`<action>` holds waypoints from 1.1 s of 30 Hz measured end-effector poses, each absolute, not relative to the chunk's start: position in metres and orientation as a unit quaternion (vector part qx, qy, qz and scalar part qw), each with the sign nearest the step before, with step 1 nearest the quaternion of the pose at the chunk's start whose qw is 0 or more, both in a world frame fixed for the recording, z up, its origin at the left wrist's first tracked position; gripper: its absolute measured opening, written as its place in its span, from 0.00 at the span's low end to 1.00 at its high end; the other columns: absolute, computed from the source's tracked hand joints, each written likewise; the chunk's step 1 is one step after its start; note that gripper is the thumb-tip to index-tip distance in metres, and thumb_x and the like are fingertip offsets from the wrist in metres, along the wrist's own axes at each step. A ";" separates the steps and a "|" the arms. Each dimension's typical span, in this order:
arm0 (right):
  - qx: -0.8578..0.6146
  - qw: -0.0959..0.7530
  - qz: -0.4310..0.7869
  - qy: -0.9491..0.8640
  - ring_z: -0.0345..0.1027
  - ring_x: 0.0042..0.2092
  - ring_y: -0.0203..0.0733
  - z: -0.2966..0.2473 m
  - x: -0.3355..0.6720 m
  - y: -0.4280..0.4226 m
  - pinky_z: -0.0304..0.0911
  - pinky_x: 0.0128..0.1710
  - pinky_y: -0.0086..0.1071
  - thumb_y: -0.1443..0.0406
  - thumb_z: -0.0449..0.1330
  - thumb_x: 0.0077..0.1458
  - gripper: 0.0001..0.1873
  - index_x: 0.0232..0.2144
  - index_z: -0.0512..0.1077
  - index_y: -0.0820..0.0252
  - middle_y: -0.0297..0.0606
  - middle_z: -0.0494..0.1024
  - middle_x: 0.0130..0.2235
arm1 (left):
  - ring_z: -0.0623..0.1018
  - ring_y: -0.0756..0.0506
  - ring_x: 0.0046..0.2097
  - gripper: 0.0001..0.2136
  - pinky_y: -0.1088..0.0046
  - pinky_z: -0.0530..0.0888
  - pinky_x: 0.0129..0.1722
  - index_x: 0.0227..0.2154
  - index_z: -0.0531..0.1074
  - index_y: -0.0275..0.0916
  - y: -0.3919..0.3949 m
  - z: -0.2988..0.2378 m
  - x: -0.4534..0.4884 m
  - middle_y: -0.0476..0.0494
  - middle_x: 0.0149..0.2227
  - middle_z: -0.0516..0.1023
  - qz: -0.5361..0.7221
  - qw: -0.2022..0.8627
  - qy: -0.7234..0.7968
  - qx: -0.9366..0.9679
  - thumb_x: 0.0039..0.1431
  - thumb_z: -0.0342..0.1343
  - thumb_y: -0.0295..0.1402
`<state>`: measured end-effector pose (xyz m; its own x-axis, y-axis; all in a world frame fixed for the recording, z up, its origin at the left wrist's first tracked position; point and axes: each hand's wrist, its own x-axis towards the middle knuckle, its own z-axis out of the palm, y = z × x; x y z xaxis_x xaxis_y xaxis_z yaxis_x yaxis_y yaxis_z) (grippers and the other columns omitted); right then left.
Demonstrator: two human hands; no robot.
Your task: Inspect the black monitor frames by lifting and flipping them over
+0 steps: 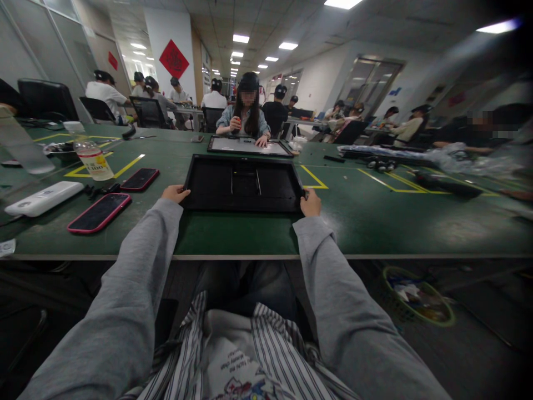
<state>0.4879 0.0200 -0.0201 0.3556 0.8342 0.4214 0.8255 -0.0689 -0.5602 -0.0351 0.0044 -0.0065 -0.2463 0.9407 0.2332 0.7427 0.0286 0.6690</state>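
Observation:
A flat black rectangular panel (pixel 244 183) with a raised frame lies on the green table (pixel 375 222) in front of me. My left hand (pixel 175 193) grips its near left corner, fingers curled over the edge. My right hand (pixel 310 202) grips the near right corner the same way. Both arms wear grey sleeves. The panel's inside shows two thin metal strips near the middle.
Two red-cased phones (pixel 99 212) (pixel 140 179), a white device (pixel 44 198) and a bottle (pixel 90 156) lie to the left. A person opposite works on a similar panel (pixel 249 146). Tools and cloth lie at the right. A basket (pixel 417 294) sits under the table.

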 end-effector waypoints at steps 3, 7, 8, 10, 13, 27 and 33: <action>-0.732 0.381 0.001 -0.564 0.72 0.53 0.54 -0.021 0.488 0.020 0.64 0.55 0.47 0.69 0.54 0.56 0.26 0.57 0.71 0.60 0.49 0.79 0.51 | 0.79 0.39 0.51 0.18 0.66 0.72 0.52 0.48 0.80 0.42 0.000 -0.003 -0.033 0.42 0.46 0.83 0.267 0.058 0.736 0.620 0.57 0.58 0.42; -0.730 0.389 -0.012 -0.561 0.71 0.54 0.54 -0.019 0.487 0.021 0.64 0.56 0.47 0.68 0.53 0.57 0.27 0.58 0.72 0.60 0.49 0.79 0.53 | 0.79 0.35 0.52 0.21 0.59 0.72 0.52 0.51 0.79 0.44 -0.003 0.000 -0.029 0.39 0.47 0.82 0.240 -0.016 0.749 0.617 0.59 0.54 0.45; -0.721 0.401 -0.024 -0.564 0.71 0.55 0.53 -0.016 0.487 0.020 0.64 0.56 0.47 0.68 0.52 0.58 0.27 0.59 0.71 0.60 0.49 0.78 0.54 | 0.78 0.35 0.53 0.21 0.57 0.70 0.54 0.52 0.78 0.42 -0.004 0.001 -0.028 0.37 0.49 0.82 0.260 -0.034 0.738 0.622 0.60 0.52 0.44; -0.691 0.440 -0.067 -0.570 0.69 0.57 0.51 -0.010 0.484 0.018 0.64 0.57 0.47 0.67 0.48 0.60 0.28 0.62 0.68 0.60 0.48 0.76 0.57 | 0.75 0.36 0.58 0.22 0.55 0.65 0.60 0.54 0.76 0.39 -0.009 0.007 -0.023 0.35 0.53 0.79 0.334 -0.085 0.694 0.632 0.63 0.49 0.42; -0.642 0.501 -0.151 -0.561 0.65 0.61 0.49 0.002 0.479 0.013 0.62 0.59 0.47 0.66 0.41 0.64 0.31 0.68 0.59 0.58 0.49 0.70 0.62 | 0.69 0.39 0.64 0.24 0.55 0.53 0.67 0.59 0.71 0.37 -0.020 0.018 -0.015 0.33 0.59 0.74 0.465 -0.150 0.617 0.616 0.66 0.46 0.41; -0.683 0.439 -0.092 -0.577 0.69 0.56 0.52 -0.002 0.477 0.011 0.61 0.57 0.46 0.67 0.46 0.61 0.32 0.67 0.62 0.61 0.49 0.75 0.58 | 0.66 0.38 0.66 0.21 0.48 0.48 0.66 0.57 0.72 0.39 -0.019 0.015 -0.007 0.33 0.57 0.76 0.374 -0.109 0.682 0.619 0.65 0.45 0.37; -0.727 0.378 -0.045 -0.571 0.71 0.54 0.54 -0.006 0.478 0.011 0.62 0.56 0.47 0.66 0.48 0.60 0.31 0.65 0.65 0.60 0.48 0.77 0.56 | 0.65 0.38 0.66 0.20 0.46 0.50 0.65 0.55 0.73 0.44 -0.017 0.010 -0.008 0.36 0.57 0.77 0.283 -0.075 0.726 0.623 0.65 0.45 0.38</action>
